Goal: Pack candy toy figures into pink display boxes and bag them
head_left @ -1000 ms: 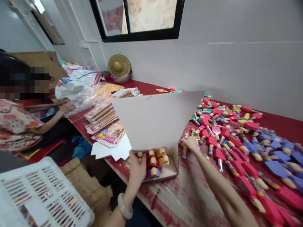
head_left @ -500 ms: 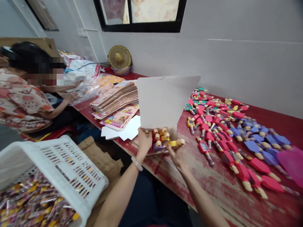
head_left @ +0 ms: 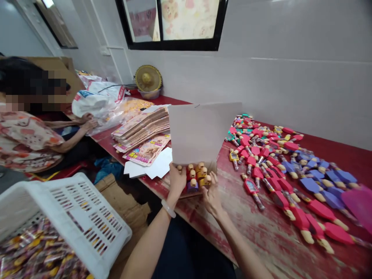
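Two hands: left hand (head_left: 178, 179) grips box (head_left: 200, 131), right hand (head_left: 211, 193) half-open touching toys (head_left: 195, 175).

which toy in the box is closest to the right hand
The yellow toy at the box's near right corner, against the right hand. Another yellow one sits behind it; the red and purple toys are further left, by the left hand.

Open box (head_left: 200, 131) sits at the worktop's (head_left: 241, 209) near edge, lid upright. Left hand (head_left: 177, 180) grips its left wall. Right hand (head_left: 212, 195), fingers loose, touches its right wall. Toy figures (head_left: 197, 174) stand inside.
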### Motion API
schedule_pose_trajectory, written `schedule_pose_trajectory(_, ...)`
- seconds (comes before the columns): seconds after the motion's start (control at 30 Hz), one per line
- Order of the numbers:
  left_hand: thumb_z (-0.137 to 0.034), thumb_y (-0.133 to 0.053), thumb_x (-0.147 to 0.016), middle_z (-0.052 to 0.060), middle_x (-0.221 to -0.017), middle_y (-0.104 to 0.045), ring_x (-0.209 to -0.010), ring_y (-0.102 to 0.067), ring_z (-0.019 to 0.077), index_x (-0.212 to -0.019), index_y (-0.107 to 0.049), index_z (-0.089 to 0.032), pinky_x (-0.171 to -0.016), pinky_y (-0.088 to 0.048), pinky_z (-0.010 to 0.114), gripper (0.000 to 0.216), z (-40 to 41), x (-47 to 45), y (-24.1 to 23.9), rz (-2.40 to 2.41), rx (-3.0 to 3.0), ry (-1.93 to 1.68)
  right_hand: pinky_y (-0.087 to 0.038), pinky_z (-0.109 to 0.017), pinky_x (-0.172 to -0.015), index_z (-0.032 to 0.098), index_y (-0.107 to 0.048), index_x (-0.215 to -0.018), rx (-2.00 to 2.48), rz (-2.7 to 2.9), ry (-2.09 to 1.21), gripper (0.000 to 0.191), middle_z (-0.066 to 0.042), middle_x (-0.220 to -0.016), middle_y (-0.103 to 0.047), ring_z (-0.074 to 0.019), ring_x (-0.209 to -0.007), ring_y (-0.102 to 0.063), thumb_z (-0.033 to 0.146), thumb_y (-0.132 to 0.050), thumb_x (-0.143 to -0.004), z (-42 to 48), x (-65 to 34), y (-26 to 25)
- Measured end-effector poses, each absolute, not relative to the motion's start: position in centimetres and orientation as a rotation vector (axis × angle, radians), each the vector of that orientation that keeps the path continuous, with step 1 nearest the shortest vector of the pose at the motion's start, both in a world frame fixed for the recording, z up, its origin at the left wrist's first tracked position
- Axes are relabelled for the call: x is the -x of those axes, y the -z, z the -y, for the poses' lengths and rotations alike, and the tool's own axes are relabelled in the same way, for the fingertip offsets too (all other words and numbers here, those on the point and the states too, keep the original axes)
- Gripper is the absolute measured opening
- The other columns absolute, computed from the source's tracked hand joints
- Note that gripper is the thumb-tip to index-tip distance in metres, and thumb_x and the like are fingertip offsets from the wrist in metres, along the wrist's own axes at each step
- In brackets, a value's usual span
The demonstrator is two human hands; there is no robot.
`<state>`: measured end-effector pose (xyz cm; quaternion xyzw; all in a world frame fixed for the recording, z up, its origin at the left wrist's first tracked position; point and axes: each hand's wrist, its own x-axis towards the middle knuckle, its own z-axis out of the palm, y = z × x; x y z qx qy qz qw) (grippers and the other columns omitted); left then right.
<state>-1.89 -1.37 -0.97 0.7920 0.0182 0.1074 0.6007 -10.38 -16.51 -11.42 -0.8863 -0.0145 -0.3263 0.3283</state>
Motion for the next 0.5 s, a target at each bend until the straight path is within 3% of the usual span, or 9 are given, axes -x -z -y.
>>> schedule_pose_trajectory(0.1, -0.023, -0.058, -0.086, 0.01, -0.116, -0.06, -0.114, -0.062, 0.0215, -0.11, -0.039, -0.023, -0.108, -0.045, 0.042, 0.031, 0.6, 2.2, 1.0, -0.032, -1.83, -0.198, -0.036, -0.057, -0.116, 0.019, -0.008, -0.161, 2.34, 0.09, 0.847, 0.066, -0.019, -0.162, -0.025, -0.0311, -0.15, -0.028, 0.044, -0.033, -0.106, 16.0, 11.2, 11.3)
schedule_pose_trajectory(0.17, -0.03, -0.058, -0.086, 0.011, -0.117, -0.06, -0.116, -0.061, 0.0241, -0.111, -0.038, -0.023, -0.11, -0.044, 0.046, 0.033, -0.5, 2.2, 1.4, -0.013, -1.853, -0.172, -0.035, -0.058, -0.117, 0.019, -0.005, -0.163, 2.347, 0.06, 0.878, 0.07, -0.018, -0.163, -0.026, -0.0319, -0.15, -0.028, 0.047, -0.034, -0.105, 17.3, 11.5, 10.5)
schedule_pose_trajectory(0.33, -0.044, -0.063, -0.077, 0.013, -0.115, -0.056, -0.126, -0.054, 0.0346, -0.104, -0.037, -0.024, -0.115, -0.039, 0.057, 0.043, -3.9, 2.5, 2.5, -0.076, -1.963, -0.326, -0.038, -0.058, -0.111, 0.013, -0.032, -0.151, 2.288, -0.39, 1.047, 0.06, -0.022, -0.146, -0.047, -0.0335, -0.136, -0.045, 0.047, -0.038, -0.102, 29.0, 7.2, 7.1)
schedule_pose_trajectory(0.43, -0.052, -0.062, -0.078, 0.008, -0.107, -0.058, -0.122, -0.057, 0.0337, -0.101, -0.038, -0.025, -0.113, -0.043, 0.056, 0.043, -4.8, 3.5, 2.6, -0.2, -1.988, -0.411, -0.042, -0.058, -0.104, 0.006, -0.048, -0.134, 2.475, -0.569, 0.864, 0.055, -0.026, -0.13, -0.058, -0.0376, -0.123, -0.052, 0.044, -0.046, -0.095, 37.7, -0.8, 6.2)
schedule_pose_trajectory(0.5, -0.055, -0.06, -0.08, 0.006, -0.102, -0.06, -0.117, -0.06, 0.0323, -0.1, -0.039, -0.026, -0.111, -0.046, 0.055, 0.041, -4.7, 4.3, 2.6, -0.295, -2.0, -0.399, -0.038, -0.061, -0.105, 0.004, -0.05, -0.132, 2.647, -0.588, 0.674, 0.052, -0.029, -0.131, -0.056, -0.0401, -0.126, -0.049, 0.038, -0.05, -0.092, 42.1, -7.5, 6.1)
